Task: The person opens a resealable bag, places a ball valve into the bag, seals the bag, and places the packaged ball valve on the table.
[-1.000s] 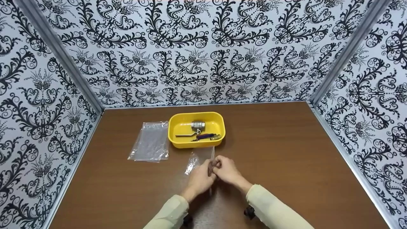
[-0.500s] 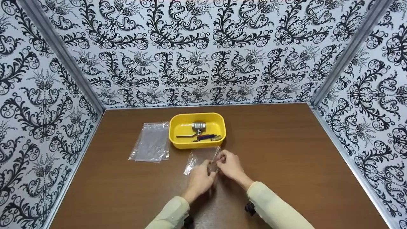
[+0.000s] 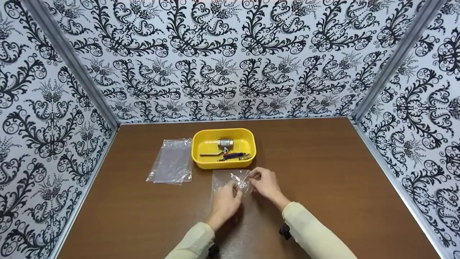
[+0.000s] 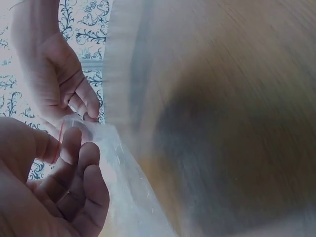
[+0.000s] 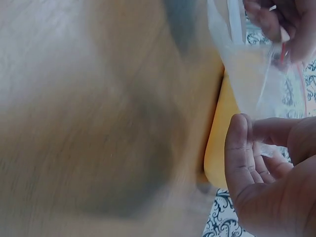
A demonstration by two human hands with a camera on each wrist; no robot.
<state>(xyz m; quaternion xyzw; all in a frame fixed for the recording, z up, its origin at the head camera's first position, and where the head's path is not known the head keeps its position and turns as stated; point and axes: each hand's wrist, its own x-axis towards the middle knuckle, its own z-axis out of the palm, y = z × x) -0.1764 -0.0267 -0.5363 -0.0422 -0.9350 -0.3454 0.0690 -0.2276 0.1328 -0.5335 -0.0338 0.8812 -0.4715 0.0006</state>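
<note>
Because a thin clear bag (image 3: 222, 179) would likely sag if left loose, I judge, it is held in two places, low in the middle of my head view. Nearest, pale sleeves (image 3: 192, 239) show at the bottom edge, with a dark wrist device (image 3: 285, 231) beneath the right one. Just left of centre, the left hand (image 3: 227, 199) has its grip clamped on the bag, thumb against fingers near a red line (image 4: 60, 134) in the left wrist view; to its right, the right hand (image 3: 265, 182) pinches the plastic between thumb and forefinger. Two pinches set apart probably give me tension between them. Whether anything lies inside, I cannot tell. Beyond, left of centre frame, flat clear bags (image 3: 170, 162) lie overlapping on the table (image 3: 323, 154), presumably to stay within the left hand's reach. Just beside them, mid-frame, sits a yellow tray (image 3: 224, 165), whose walls likely keep loose parts from straying. In it, a metal valve (image 3: 225, 143) lies with its lever (image 3: 210, 154) pointing left, while a dark purple piece (image 3: 233, 155) and a small brassy fitting (image 3: 245, 157) lie by the front wall. Farthest off, patterned panels (image 3: 230, 72) fill the upper frame.
</note>
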